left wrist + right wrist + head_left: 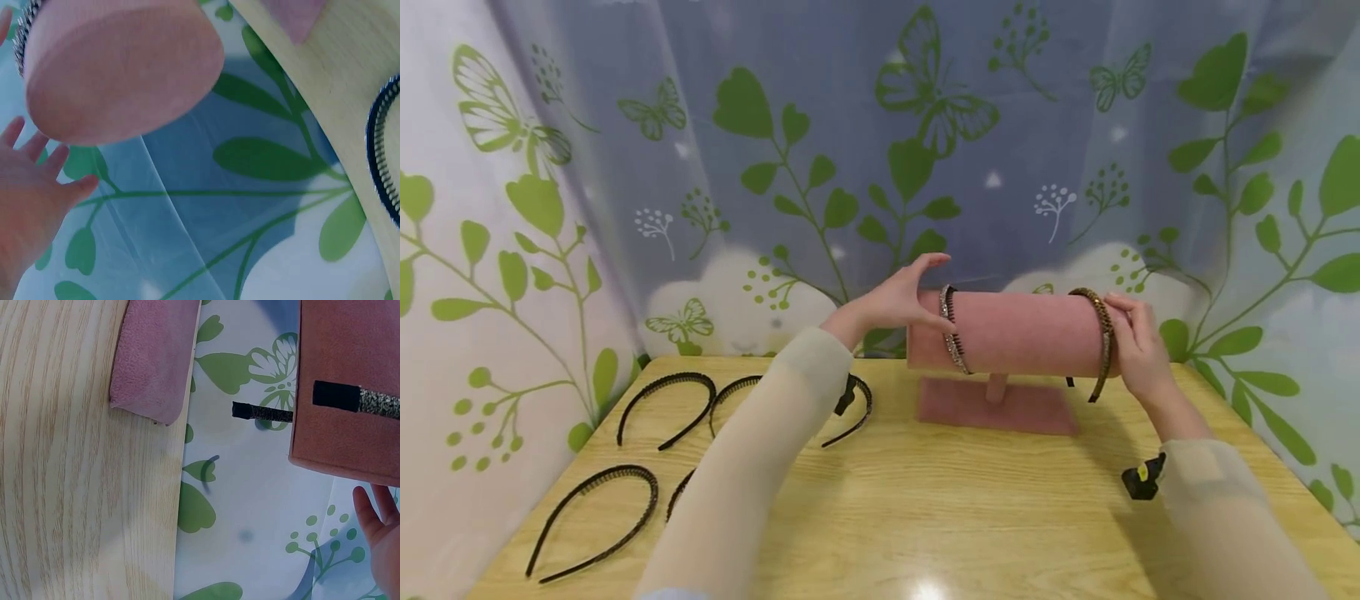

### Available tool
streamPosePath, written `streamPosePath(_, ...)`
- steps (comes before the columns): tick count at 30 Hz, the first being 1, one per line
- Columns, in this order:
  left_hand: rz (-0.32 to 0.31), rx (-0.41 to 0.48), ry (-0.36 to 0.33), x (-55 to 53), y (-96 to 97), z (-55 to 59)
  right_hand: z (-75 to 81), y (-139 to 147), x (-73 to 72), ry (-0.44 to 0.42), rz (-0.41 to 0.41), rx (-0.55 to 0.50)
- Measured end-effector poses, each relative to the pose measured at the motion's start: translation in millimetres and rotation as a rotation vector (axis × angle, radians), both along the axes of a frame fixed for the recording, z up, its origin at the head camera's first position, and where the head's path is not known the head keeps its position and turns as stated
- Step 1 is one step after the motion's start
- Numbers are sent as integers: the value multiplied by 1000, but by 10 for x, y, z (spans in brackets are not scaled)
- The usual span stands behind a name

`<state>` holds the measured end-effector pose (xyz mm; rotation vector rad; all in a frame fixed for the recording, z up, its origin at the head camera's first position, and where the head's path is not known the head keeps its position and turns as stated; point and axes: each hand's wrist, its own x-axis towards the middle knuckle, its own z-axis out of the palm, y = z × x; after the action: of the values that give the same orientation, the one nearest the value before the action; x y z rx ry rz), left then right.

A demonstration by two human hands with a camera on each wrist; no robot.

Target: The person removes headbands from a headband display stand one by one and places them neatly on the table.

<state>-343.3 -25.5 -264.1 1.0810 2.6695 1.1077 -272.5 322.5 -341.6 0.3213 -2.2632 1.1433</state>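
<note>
Far L, several black headbands (pixel 617 472) lay on the tabletop (pixel 1000 517) in approx. two rows, some part-hidden by the L sleeve (pixel 775 433); all were apart from the base (pixel 996 408) of the pink display.

Next came the L hand (pixel 895 298), thumb and fingers spread wide at the L end of the pink roll (pixel 1015 333), gap btwn them facing R. The silver headband (pixel 956 352) sat crosswise on the roll, a little in from that end, w/ the thumb tip right at it in the head view; actual contact, couldn't tell. L wrist view had the same hand splayed beside the roll's end, nothing gripped.

The roll's long axis ran L to R across the person's front, raised above its base, so each hand had one end: L hand much nearer the silver headband, R hand much nearer the gold headband (pixel 1105 333).

Far R, that gold one hung crosswise over the roll close to its R end, tips dropping below. The R hand (pixel 1138 346) was just beside it, against the end, fingers loosely bent; pinching the band's edge vs. only resting on the roll, couldn't tell. R wrist view showed two fingers extended nr the roll's rim.
</note>
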Motion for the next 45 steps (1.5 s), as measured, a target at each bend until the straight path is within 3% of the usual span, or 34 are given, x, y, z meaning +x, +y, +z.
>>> streamPosePath(5, -47, -77, -72, -87, 24, -13, -24, -27, -6, -1, 5, -6)
streamPosePath(9, -47, -133, -84, -105, 63, -28, -8, -46, -24, 13, 6, 4)
streamPosePath(19, -31, -285, 3, -95, 131, -2, 26, -19, 3, 7, -14, 2)
streamPosePath(29, -11, -279, 16, -56, 117, -30, 1, -17, -3, -19, -10, -13)
streamPosePath(45, 49, -125, 43, -102, -136, -215, 7, -46, 5, -3, -16, -13)
